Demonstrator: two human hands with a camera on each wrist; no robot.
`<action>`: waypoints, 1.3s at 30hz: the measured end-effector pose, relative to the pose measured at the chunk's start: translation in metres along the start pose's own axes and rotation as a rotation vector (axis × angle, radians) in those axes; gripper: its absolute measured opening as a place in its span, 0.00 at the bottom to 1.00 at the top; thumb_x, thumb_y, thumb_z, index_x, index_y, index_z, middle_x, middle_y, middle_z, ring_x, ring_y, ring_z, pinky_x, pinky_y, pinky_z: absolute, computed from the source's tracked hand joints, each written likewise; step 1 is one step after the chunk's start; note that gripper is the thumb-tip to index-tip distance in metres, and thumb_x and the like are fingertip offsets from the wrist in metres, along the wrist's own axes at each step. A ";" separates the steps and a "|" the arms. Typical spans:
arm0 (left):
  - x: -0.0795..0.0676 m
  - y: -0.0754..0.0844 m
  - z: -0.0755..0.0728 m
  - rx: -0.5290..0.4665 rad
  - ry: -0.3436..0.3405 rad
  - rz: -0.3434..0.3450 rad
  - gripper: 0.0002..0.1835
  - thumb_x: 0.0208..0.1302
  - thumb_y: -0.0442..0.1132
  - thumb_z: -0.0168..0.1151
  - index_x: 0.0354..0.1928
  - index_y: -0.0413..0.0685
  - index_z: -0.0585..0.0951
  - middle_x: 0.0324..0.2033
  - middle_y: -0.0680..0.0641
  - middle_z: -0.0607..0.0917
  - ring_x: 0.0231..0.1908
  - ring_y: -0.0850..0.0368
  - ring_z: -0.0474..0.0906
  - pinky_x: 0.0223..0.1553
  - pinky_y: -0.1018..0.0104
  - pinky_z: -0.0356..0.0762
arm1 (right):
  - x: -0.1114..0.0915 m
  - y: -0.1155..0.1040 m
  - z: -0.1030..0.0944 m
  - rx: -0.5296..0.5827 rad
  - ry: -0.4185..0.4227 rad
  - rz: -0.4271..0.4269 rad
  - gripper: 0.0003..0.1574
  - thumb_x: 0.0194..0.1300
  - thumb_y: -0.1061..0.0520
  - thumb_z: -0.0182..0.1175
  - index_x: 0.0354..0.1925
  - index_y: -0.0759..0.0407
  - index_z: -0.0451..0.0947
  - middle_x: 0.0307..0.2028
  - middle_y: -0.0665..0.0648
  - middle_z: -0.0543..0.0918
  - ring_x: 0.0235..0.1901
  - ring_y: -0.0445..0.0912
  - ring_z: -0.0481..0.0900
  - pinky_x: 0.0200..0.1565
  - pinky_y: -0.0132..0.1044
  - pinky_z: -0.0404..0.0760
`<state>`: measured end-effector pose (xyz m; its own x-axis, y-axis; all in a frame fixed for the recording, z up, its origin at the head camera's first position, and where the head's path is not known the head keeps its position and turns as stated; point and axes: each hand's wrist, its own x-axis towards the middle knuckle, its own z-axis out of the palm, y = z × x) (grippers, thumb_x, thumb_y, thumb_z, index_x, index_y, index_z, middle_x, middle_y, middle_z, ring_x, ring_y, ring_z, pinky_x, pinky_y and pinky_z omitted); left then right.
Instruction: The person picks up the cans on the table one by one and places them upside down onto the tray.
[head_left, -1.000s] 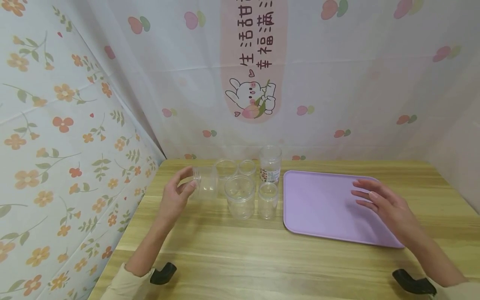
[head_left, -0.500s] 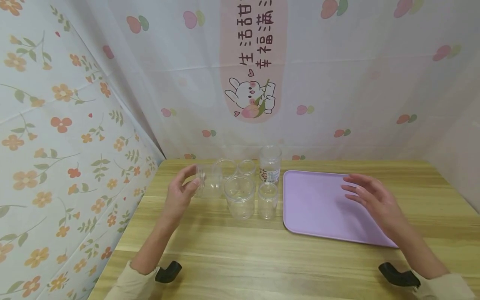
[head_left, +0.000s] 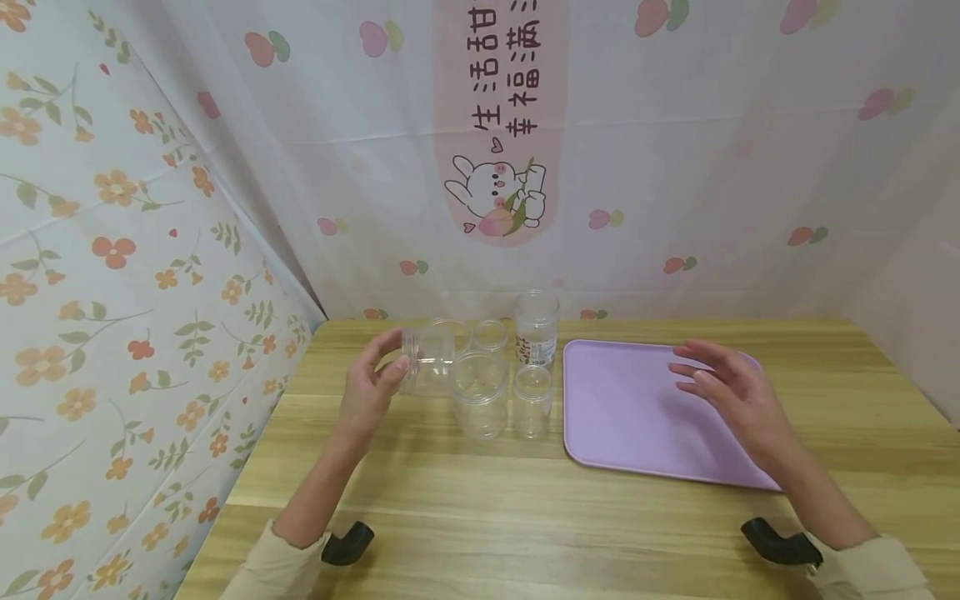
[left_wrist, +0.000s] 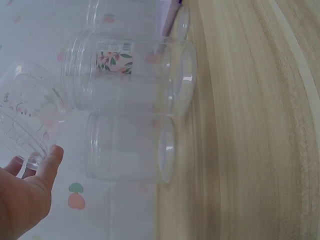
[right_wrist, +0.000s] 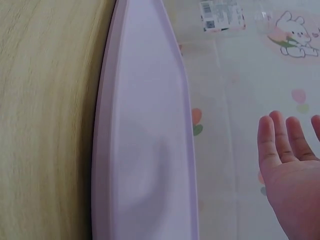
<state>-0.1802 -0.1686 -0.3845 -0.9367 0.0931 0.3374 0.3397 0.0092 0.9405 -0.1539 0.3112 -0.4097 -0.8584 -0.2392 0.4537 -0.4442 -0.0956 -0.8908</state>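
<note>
My left hand (head_left: 370,385) grips a clear jar (head_left: 437,357) by its threaded rim end, fingers above and thumb below. The jar lies sideways in the air, its body pointing right, overlapping the standing jars behind. In the left wrist view the held jar (left_wrist: 37,107) is tilted, beside a jar with a printed label. On the table stand a wide clear jar (head_left: 481,412) and a small clear jar (head_left: 532,412) in front. A tall labelled jar (head_left: 537,329) and a smaller jar (head_left: 491,336) are behind. My right hand (head_left: 738,404), holding nothing, hovers over the lilac tray (head_left: 618,417), fingers slightly bent.
The wooden table (head_left: 480,517) runs back to a printed curtain (head_left: 337,167). Another floral curtain (head_left: 150,333) borders the left side. Black curved wrist mounts (head_left: 348,544) stick out from both sleeves.
My left hand has carried the jar a little to the right, toward the standing jars. My right hand has drifted left over the tray. The standing jars stay in place.
</note>
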 end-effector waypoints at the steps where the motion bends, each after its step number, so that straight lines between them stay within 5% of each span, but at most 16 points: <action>1: 0.000 0.000 0.000 -0.010 0.000 0.006 0.26 0.72 0.35 0.54 0.69 0.33 0.68 0.60 0.38 0.72 0.55 0.41 0.78 0.55 0.62 0.78 | 0.001 0.000 0.001 -0.006 -0.001 -0.001 0.27 0.75 0.76 0.44 0.70 0.75 0.62 0.62 0.62 0.76 0.59 0.52 0.78 0.55 0.40 0.79; 12: 0.000 0.001 0.000 -0.027 0.022 0.025 0.27 0.71 0.36 0.53 0.69 0.33 0.69 0.59 0.38 0.74 0.55 0.35 0.78 0.53 0.60 0.80 | 0.000 -0.001 0.005 -0.036 -0.013 0.005 0.26 0.75 0.76 0.45 0.69 0.81 0.57 0.63 0.64 0.74 0.60 0.53 0.77 0.55 0.41 0.79; 39: 0.000 0.002 0.010 -0.078 -0.015 0.051 0.29 0.71 0.39 0.52 0.71 0.35 0.67 0.60 0.36 0.74 0.57 0.27 0.74 0.56 0.50 0.78 | 0.000 0.001 0.013 -0.049 -0.045 0.002 0.30 0.74 0.77 0.43 0.72 0.74 0.59 0.63 0.65 0.73 0.61 0.52 0.77 0.56 0.40 0.79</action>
<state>-0.1782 -0.1582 -0.3830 -0.9169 0.1064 0.3847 0.3786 -0.0734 0.9226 -0.1511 0.2989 -0.4110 -0.8476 -0.2825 0.4491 -0.4551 -0.0480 -0.8891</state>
